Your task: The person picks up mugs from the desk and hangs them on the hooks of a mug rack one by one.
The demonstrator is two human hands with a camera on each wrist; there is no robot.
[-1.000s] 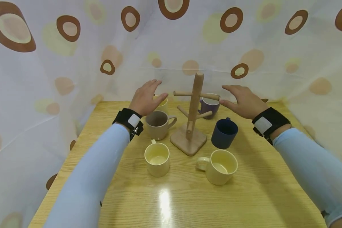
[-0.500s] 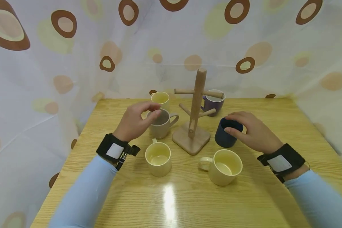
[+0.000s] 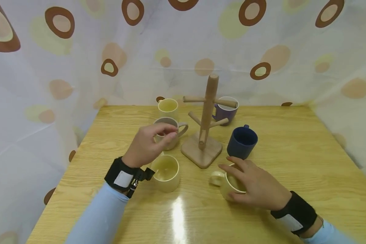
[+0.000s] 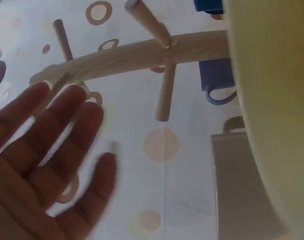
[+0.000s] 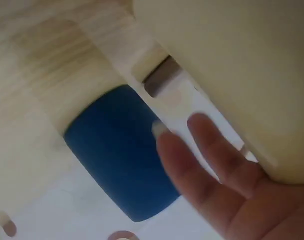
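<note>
My right hand (image 3: 256, 186) is over the front right yellow mug (image 3: 226, 188), its fingers spread about the rim and hiding much of the opening. In the right wrist view that hand's fingers (image 5: 201, 175) are loosely bent beside the yellow wall. My left hand (image 3: 149, 145) hovers between the front left yellow mug (image 3: 167, 179) and the grey mug (image 3: 173, 143), with nothing in it. Its fingers (image 4: 67, 135) look relaxed and parted in the left wrist view. Between the hands stands a wooden mug tree (image 3: 209, 98) with bare pegs.
A dark blue mug (image 3: 239, 146) stands just beyond my right hand. Behind the tree are a purple mug (image 3: 224, 117) and, further left, another yellow mug (image 3: 168, 106). A patterned curtain (image 3: 183, 44) hangs behind the wooden table (image 3: 292, 152).
My right hand went down from beside the tree to the blue mug, then nearer to the front right yellow mug. My left hand came down and back toward me. The mugs have stayed put.
</note>
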